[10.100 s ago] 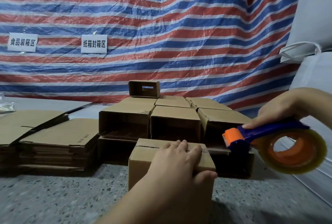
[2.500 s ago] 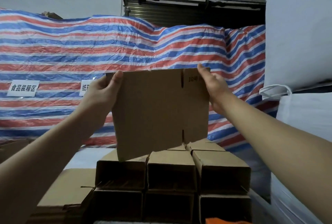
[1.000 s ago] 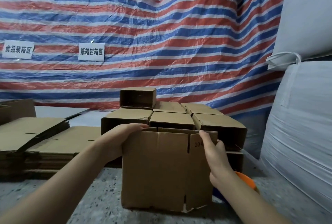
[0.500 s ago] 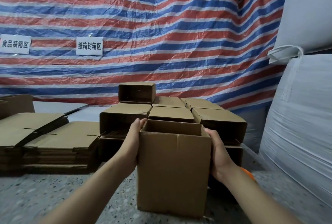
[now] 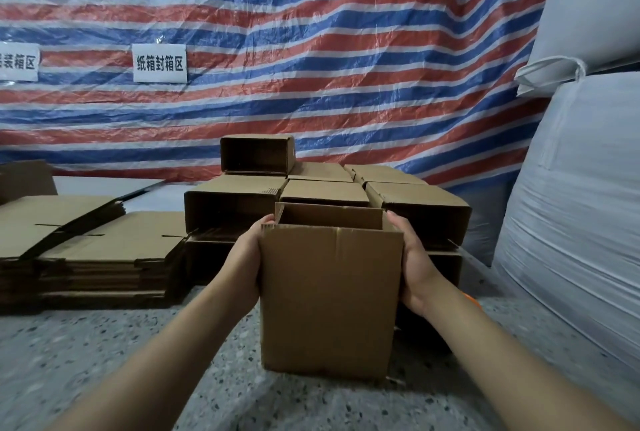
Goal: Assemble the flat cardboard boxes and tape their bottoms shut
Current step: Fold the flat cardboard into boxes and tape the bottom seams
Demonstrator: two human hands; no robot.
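Box (image 5: 329, 299) stands upright on the table (image 5: 104, 361), dead centre, top end open, clamped between both hands. Left hand (image 5: 247, 264) lies flat on the left wall, fingertips up at the top rim. Right hand (image 5: 414, 264) mirrors it on the right wall, fingers running up to the rim. Grip state: both palms press the side walls, fingers mostly straight; neither curls round an edge as far as I can see.

Hard to see:
- Box bottom sits on the table, so the flaps and any tape there are hidden.
- Fingers on the far side of both walls are blocked by the box.
- A small orange sliver (image 5: 471, 299) shows behind the right wrist; too little visible to say what it is.
- Leftmost wall sign (image 5: 17, 62) is cut off by the frame edge.

Surroundings:
- Table is grey speckled stone.
- Directly behind the held box: a stack of assembled boxes (image 5: 325, 195) lying on their sides, open ends facing the camera, two layers plus one single box (image 5: 258, 155) on top.
- Left of that: piles of flat boxes (image 5: 97, 250), several piles side by side, another brown piece at the far left edge.
- Back wall is covered with a red, white and blue striped tarp (image 5: 311, 50), with a white sign with Chinese characters (image 5: 160, 63) stuck on it.
- Right side: big white woven sacks (image 5: 571, 205), stacked, one above the other, just beside the table.
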